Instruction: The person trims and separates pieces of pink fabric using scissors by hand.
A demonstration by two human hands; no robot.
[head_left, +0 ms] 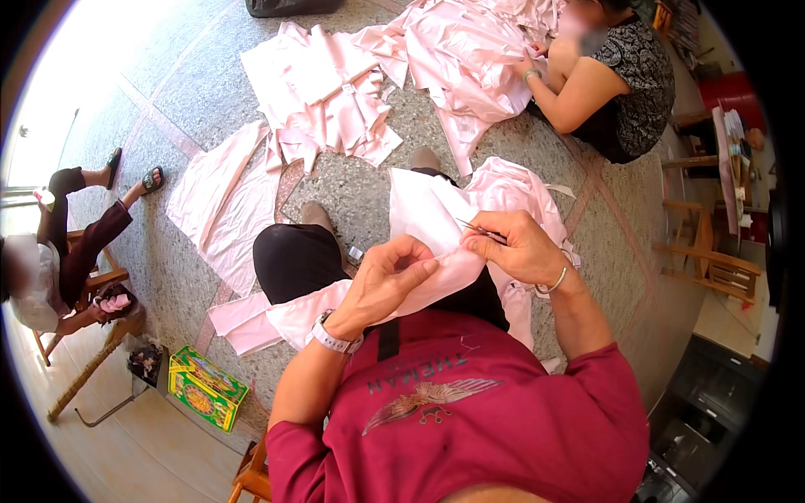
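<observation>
A long piece of pale pink fabric (pixel 415 207) lies across my lap, its seam edge drawn between my hands. My left hand (pixel 399 270), with a watch at the wrist, pinches that edge between thumb and fingers. Just to its right, my right hand (pixel 503 242) grips the same edge together with small metal thread snips (pixel 484 232), whose tips point up and left; whether the blades are apart is unclear. More bunched pink fabric (pixel 516 188) hangs past my right knee.
A stack of pink pieces (pixel 327 94) and a larger heap (pixel 465 50) lie on the speckled floor. A person (pixel 619 88) crouches at the heap. Another person (pixel 38 276) sits at far left, near a green-yellow box (pixel 207 388). Wooden chairs (pixel 710 258) stand at right.
</observation>
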